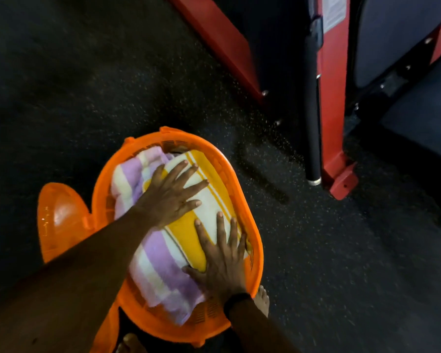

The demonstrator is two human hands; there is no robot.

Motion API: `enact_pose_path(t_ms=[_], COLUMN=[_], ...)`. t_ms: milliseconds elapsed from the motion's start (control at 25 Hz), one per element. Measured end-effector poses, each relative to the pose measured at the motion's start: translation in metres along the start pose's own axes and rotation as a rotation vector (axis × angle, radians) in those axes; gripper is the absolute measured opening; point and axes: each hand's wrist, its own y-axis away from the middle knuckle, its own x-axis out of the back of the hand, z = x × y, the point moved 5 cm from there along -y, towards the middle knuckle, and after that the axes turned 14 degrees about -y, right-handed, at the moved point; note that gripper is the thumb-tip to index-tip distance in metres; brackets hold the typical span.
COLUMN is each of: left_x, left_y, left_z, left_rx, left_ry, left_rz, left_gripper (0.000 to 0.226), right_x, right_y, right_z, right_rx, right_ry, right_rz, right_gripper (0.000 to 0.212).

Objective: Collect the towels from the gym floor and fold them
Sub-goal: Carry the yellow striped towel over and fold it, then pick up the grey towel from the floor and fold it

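Head view
Left forearm: nearest the camera, it enters from 7 o'clock and runs up toward the frame centre, bare.
Left hand (168, 197): palm down, fingers straight and spread, pointing to 1 o'clock; it presses flat on the yellow-and-white towel (206, 202), with the thumb side over the seam where that towel meets the purple one.
Right forearm: enters from 5 o'clock, with a black band (236, 303) round the wrist.
Right hand (223, 261): palm down, fingers straight and fanned, pointing to 12 o'clock; it rests on the near end of the yellow-and-white towel, the thumb stretched left to the purple-and-white towel (158, 266), the little finger by the basket rim. Neither hand is curled round anything.
Towels: both folded and lying inside the orange basket (256, 253); the yellow-and-white one lies on top at the 3 o'clock side, the purple-and-white one under and beside it toward 9 o'clock.
Basket: oval, slotted walls, standing on the dark speckled floor (329, 250) just below frame centre.
Orange lid (59, 220): translucent, touching the basket at 9 o'clock.
Bare feet: one (262, 300) at 5 o'clock of the basket, another at the bottom edge.
Red machine frame (332, 103): at 1 o'clock, with a black padded bar (312, 110) beside it.
Writing: a pale label on the frame near the top edge, too blurred to read.
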Motion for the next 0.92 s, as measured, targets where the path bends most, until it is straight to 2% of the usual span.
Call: enact_pose_path(t_ms=[80, 280, 400, 520, 560, 640, 720, 800, 920], left_x=[-0.018, -0.041, -0.016, 0.032, 0.054, 0.114, 0.179, 0.257, 0.363], left_y=[-0.007, -0.022, -0.017, -0.005, 0.003, 0.023, 0.048, 0.082, 0.135], left_z=[0.001, -0.004, 0.000, -0.011, -0.019, -0.046, -0.087, -0.133, -0.194], left_rx=[0.035, 0.057, 0.047, 0.005, -0.006, 0.002, 0.079, 0.226, 0.418], left_ry=[0.007, -0.019, 0.011, 0.043, 0.062, 0.095, 0.142, 0.184, 0.199], left_rz=[0.129, 0.139, -0.007, -0.167, -0.154, -0.080, 0.000, 0.078, 0.104], left_gripper=[0.052, 0.052, 0.054, 0.074, 0.079, 0.074, 0.072, 0.080, 0.076], right_x=[-0.018, -0.035, -0.017, 0.020, 0.040, 0.105, 0.185, 0.268, 0.390], right_y=[-0.016, -0.037, -0.022, -0.003, -0.001, -0.005, -0.019, -0.031, -0.038], right_z=[0.008, 0.024, 0.012, -0.010, -0.018, -0.052, -0.098, -0.148, -0.219], right_rx=[-0.006, -0.009, -0.047, -0.022, 0.001, 0.068, 0.130, 0.161, 0.190], right_ry=[0.026, 0.002, 0.023, 0.038, 0.059, 0.075, 0.067, 0.023, -0.058], right_rz=[0.006, 0.017, -0.076, -0.251, -0.310, -0.300, -0.173, -0.061, 0.084], right_gripper=[0.096, 0.102, 0.113, 0.125, 0.119, 0.102, 0.093, 0.090, 0.089])
